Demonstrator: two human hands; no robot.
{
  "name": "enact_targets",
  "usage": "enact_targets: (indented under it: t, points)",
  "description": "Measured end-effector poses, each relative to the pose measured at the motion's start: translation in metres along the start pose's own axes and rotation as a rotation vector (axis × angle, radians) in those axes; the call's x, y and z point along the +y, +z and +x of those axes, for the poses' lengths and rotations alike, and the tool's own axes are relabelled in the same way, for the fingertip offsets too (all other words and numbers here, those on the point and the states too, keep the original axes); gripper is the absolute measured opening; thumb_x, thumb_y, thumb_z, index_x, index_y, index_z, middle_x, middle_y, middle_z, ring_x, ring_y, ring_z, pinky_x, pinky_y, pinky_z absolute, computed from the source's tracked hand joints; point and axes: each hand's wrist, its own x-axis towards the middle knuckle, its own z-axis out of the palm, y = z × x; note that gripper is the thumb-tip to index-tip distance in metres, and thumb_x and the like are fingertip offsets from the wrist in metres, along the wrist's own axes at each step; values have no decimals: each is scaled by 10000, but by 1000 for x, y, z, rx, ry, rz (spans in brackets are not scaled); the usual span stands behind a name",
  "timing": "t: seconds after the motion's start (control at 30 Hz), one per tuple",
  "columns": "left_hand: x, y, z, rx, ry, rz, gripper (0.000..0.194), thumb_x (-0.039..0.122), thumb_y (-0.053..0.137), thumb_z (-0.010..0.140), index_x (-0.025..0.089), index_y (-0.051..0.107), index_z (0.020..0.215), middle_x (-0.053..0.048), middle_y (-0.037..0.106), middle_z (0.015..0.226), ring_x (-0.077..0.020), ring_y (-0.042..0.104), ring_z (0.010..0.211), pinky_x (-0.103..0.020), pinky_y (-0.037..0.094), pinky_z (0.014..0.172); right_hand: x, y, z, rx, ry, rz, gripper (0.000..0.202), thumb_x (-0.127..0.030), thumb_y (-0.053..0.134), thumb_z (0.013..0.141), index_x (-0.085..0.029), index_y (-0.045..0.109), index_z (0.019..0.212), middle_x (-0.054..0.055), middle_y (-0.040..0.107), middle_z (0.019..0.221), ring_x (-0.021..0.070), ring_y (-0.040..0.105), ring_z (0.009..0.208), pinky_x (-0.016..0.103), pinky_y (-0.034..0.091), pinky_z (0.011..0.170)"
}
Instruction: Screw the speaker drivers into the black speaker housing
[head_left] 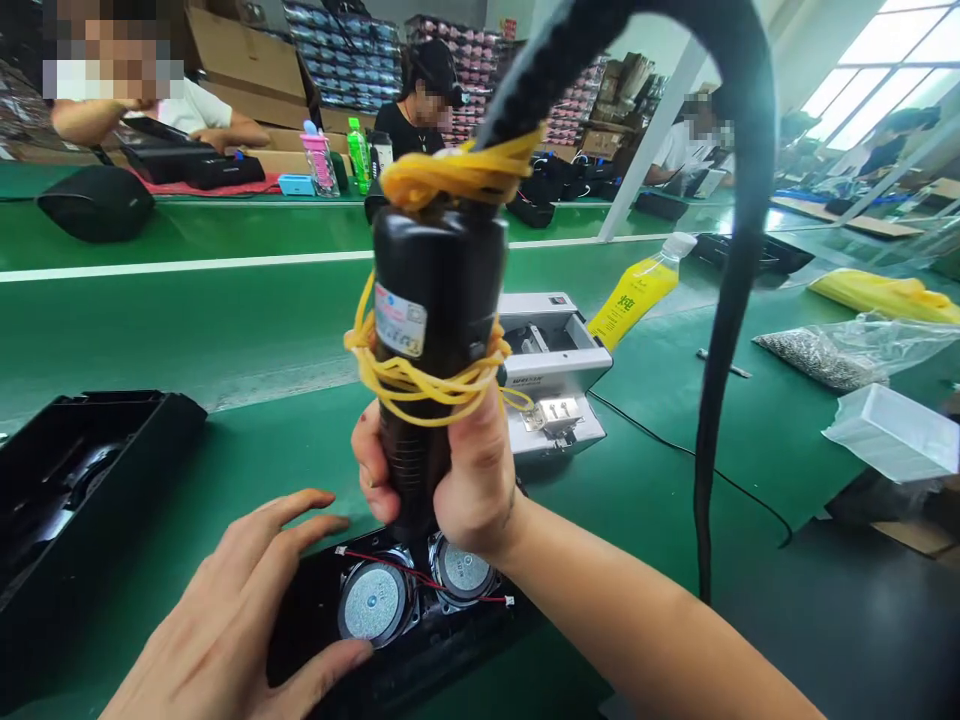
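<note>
Your right hand [480, 480] is wrapped firmly round a black power driver [442, 255], upright and bound with yellow bands [427, 375], its lower end over the far edge of the black panel [307, 590] near you; bit hidden from view. Your left hand [232, 590] is spread with nothing clasped, over the panel's left end, thumb beside the left speaker [375, 602], though whether it presses the panel you cannot tell from here. Right speaker [465, 572] just beside; open black housing [150, 475] at left, pale boxy machine [559, 365] farther off, right of the driver.
</note>
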Motion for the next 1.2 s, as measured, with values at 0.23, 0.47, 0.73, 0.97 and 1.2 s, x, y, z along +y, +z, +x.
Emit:
enact_targets:
  t: [0.23,0.47,0.73,0.97,1.2]
  points:
    - [16,-13,2,209,47,-59,430,593,736,986,270,635,1250,-100,522,1619,-354,606,1371,-487,534,1059,-5,-5,-2,-26,-51,99,525,-739,546,1028,-245,606,859,-5,565,752,123,501,526,248,449,477]
    - [19,-5,0,118,141,101,363,589,653,1031,291,655,1239,-111,485,1679,-420,524,1469,-586,528,1026,-6,-8,-4,-60,-42,86,517,-748,533,1031,-258,609,883,-10,569,774,131,515,549,246,447,469]
    - [20,0,9,79,187,181,409,575,624,1024,285,694,1303,-146,471,1692,-456,565,1407,-618,659,881,-8,-3,-3,-14,37,34,649,-884,574,941,-254,585,784,-20,542,710,132,508,536,263,433,440]
    - [16,1,11,84,209,136,439,623,625,1023,301,718,1306,-108,536,1647,-413,602,1386,-555,705,912,-8,-3,-4,-21,60,52,622,-878,601,930,-263,613,837,-29,558,732,130,491,528,264,445,431]
    - [17,2,9,98,193,144,449,662,611,1021,296,751,1240,-130,610,1567,-419,661,1331,-568,720,878,7,-6,-8,-90,17,98,543,-800,556,1013,-265,603,931,-12,573,800,133,524,579,245,449,464]
